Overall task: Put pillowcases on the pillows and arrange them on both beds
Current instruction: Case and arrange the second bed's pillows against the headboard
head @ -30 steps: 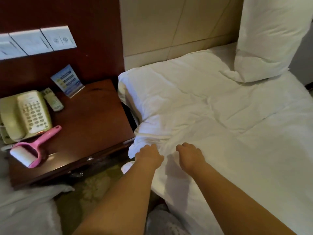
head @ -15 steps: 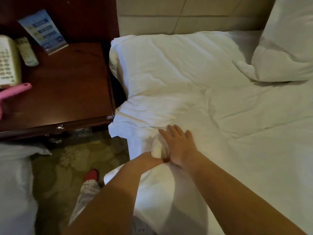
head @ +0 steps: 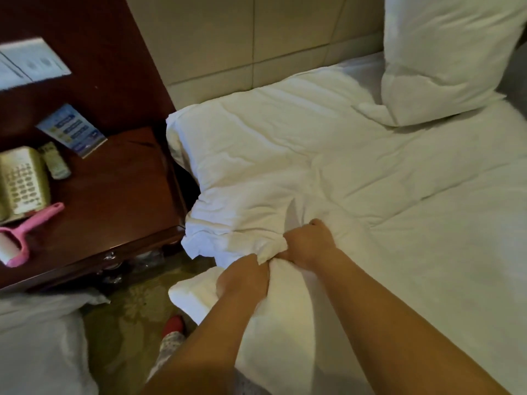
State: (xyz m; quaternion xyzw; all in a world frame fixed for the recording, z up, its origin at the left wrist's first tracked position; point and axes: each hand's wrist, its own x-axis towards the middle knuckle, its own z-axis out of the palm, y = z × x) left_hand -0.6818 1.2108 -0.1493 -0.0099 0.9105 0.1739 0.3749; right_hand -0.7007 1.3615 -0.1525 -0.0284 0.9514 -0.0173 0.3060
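Observation:
A white pillow in its pillowcase (head: 256, 166) lies flat on the bed (head: 442, 252), along its left edge near the headboard. Its near open end is bunched into folds. My left hand (head: 243, 277) and my right hand (head: 309, 243) are side by side at that end, both closed on the gathered white fabric. A second white pillow (head: 445, 52) stands upright against the headboard at the far right. White cloth (head: 191, 295) hangs over the bed's edge just below my left hand.
A dark wooden nightstand (head: 119, 212) stands left of the bed with a phone (head: 20, 183), a remote (head: 55, 161), a blue card (head: 71, 129) and a pink lint roller (head: 20, 240). The other bed's white corner (head: 37, 337) is at lower left. A red slipper (head: 172, 323) rests on the patterned carpet.
My right hand, flat on the pillowcase half a second ago, has closed on the bunched fabric. My left hand has come up beside it. The view has tilted back up.

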